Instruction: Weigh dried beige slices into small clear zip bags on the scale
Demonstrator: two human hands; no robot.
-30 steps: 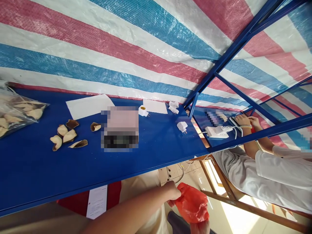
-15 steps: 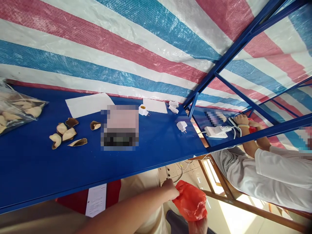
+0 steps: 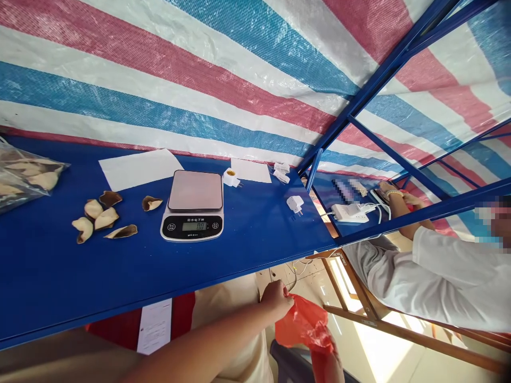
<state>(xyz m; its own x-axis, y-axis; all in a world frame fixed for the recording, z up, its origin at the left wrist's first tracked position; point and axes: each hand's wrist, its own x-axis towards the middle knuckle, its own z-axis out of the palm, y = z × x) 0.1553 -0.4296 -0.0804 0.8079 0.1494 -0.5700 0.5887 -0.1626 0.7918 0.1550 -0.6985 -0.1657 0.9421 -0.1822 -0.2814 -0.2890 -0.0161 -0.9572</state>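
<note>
My left hand [image 3: 276, 299] is closed in a pinch on the upper edge of a thin red plastic bag [image 3: 301, 322], below the table's front edge. At the bag's lower end is my right hand [image 3: 334, 355], gripping it, with the red plastic covering part of the hand and its fingers partly hidden. On the blue table [image 3: 247, 223] above them stands a kitchen scale [image 3: 195, 191] with a bare platform; its display reads 0.0. Left of it lie several dried, curved, pale-and-brown pieces [image 3: 106, 218], one of them [image 3: 151, 203] nearer the scale.
A clear bag [image 3: 27, 173] of similar pieces lies at far left. White paper sheets [image 3: 139, 167], white plug adapters [image 3: 295, 204] and crumpled paper [image 3: 281, 171] lie along the table. To the right, beyond a blue frame [image 3: 371, 80], a person [image 3: 431, 276] sits near a power strip [image 3: 353, 213].
The red bag has been stretched out between my hands, and its lower part now reaches down over my right hand. My left hand has shifted slightly upward. The scale now shows unblurred.
</note>
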